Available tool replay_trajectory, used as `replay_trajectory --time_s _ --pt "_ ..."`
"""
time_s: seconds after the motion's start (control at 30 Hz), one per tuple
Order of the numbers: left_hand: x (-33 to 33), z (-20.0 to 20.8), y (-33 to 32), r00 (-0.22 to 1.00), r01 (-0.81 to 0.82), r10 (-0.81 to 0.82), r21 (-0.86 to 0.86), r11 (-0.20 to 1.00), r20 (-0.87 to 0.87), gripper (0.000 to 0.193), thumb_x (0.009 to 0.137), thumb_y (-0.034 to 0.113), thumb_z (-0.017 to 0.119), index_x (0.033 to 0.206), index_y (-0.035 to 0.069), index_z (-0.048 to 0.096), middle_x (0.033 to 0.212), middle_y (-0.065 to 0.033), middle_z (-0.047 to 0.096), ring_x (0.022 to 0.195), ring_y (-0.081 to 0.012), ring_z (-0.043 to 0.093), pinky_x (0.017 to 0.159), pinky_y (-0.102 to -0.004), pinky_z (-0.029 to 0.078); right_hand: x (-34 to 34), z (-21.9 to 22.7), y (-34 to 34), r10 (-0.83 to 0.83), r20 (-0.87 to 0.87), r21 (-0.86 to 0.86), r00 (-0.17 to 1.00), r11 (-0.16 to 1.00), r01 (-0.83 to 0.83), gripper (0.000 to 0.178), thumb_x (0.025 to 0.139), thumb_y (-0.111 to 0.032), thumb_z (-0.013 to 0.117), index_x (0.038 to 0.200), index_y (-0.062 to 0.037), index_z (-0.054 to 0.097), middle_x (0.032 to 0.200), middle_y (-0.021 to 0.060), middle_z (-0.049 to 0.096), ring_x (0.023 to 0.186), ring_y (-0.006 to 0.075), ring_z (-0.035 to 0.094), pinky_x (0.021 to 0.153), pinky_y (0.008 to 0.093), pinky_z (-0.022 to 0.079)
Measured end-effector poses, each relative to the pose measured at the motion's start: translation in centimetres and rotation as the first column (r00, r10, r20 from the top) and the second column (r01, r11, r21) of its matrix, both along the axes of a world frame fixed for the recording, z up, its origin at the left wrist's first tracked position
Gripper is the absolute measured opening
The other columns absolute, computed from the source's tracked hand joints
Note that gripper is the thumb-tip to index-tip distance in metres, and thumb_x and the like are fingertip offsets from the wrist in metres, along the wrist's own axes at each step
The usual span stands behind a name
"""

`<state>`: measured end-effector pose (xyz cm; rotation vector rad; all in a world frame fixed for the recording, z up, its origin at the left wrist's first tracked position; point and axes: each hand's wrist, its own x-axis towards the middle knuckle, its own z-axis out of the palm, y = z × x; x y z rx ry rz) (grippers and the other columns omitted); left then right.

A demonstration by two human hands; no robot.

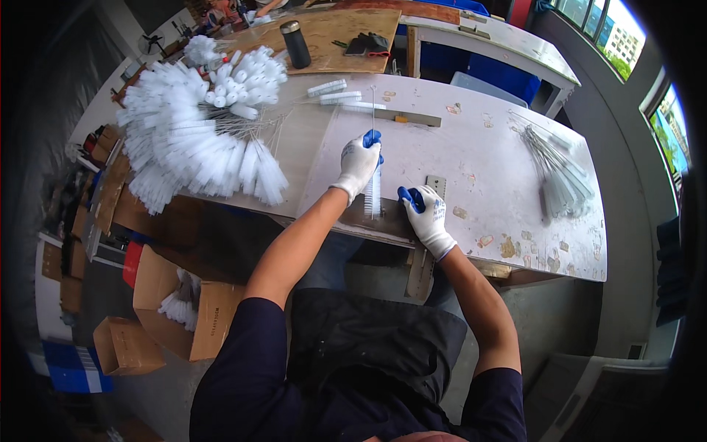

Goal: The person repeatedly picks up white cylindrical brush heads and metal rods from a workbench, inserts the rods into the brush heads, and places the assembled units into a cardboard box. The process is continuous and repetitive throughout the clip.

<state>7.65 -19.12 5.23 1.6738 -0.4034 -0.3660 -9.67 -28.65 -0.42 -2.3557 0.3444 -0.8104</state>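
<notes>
My left hand (359, 163), in a white glove with blue-coated fingers, is closed around the wire stem of a white-bristled brush (373, 193). The thin wire sticks up beyond my fist, and the bristled end points toward me over a dark metal plate (394, 225) at the table's near edge. To its right my right hand (425, 214), gloved alike, has its fingers curled and lies over a long metal bar (419, 274) with holes. Whether those fingers grip the bar or something small is hidden.
A large heap of white brushes (184, 125) covers the table's left. Several loose brushes (341, 97) lie beside a metal strip (412, 118) ahead. More brushes (563, 177) lie at right. A black bottle (295, 46) stands behind; an open carton (166, 295) sits below left.
</notes>
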Motion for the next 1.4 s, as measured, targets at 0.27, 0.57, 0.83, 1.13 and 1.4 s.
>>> replay_trajectory --time_s 0.27,0.57,0.83,1.13,1.4 --pt "2.7 -2.3 -3.6 0.942 -0.078 -0.041 0.334 0.939 0.334 0.026 0.089 0.023 0.051 0.096 0.006 0.070 0.093 -0.0216 0.072 0.076 -0.0370 0.070 0.075 -0.0468 0.055 1.6 3.1 0.5 0.056 -0.183 0.083 0.981 0.996 -0.041 0.040 0.083 -0.049 0.075 0.090 -0.0097 0.072 0.091 0.0130 0.071 0.090 0.0335 0.067 0.082 0.0432 0.051" --pt "3.1 -3.8 -4.9 0.849 -0.221 -0.054 0.444 0.868 0.526 0.021 0.086 0.026 0.056 0.091 0.011 0.070 0.084 -0.0143 0.073 0.083 -0.0356 0.069 0.079 -0.0453 0.052 4.3 2.5 -0.7 0.123 -0.412 0.264 0.903 0.965 -0.011 0.041 0.088 -0.037 0.072 0.097 0.0026 0.074 0.087 0.0200 0.074 0.083 0.0325 0.072 0.080 0.0409 0.053" --pt "2.4 -2.3 -2.9 0.923 0.287 -0.280 -0.015 0.958 -0.265 0.027 0.096 0.021 0.061 0.110 0.001 0.070 0.094 -0.0122 0.075 0.083 -0.0242 0.073 0.070 -0.0358 0.057 4.6 2.1 -1.3 0.183 -0.284 0.490 0.941 0.871 -0.022 0.034 0.089 -0.029 0.072 0.097 0.0040 0.072 0.084 0.0214 0.072 0.076 0.0320 0.070 0.076 0.0404 0.052" --pt "3.8 -4.7 0.0 0.741 0.439 -0.524 -0.286 0.851 -0.420 0.031 0.099 0.017 0.059 0.122 -0.003 0.068 0.109 -0.0156 0.072 0.095 -0.0232 0.071 0.082 -0.0341 0.059 4.4 3.4 -1.2 0.288 -0.308 0.510 0.907 0.855 -0.098 0.034 0.089 -0.024 0.071 0.103 0.0064 0.072 0.088 0.0228 0.073 0.081 0.0219 0.071 0.078 0.0386 0.053" --pt "3.2 -4.7 -0.6 0.884 0.316 -0.328 -0.090 0.944 -0.335 0.026 0.093 0.008 0.066 0.116 -0.001 0.072 0.105 -0.0100 0.075 0.092 -0.0180 0.070 0.082 -0.0318 0.058 4.5 2.4 -1.7 0.266 -0.357 0.404 0.895 0.908 -0.108 0.032 0.090 -0.026 0.068 0.106 0.0021 0.073 0.095 0.0229 0.073 0.086 0.0313 0.072 0.081 0.0395 0.053"
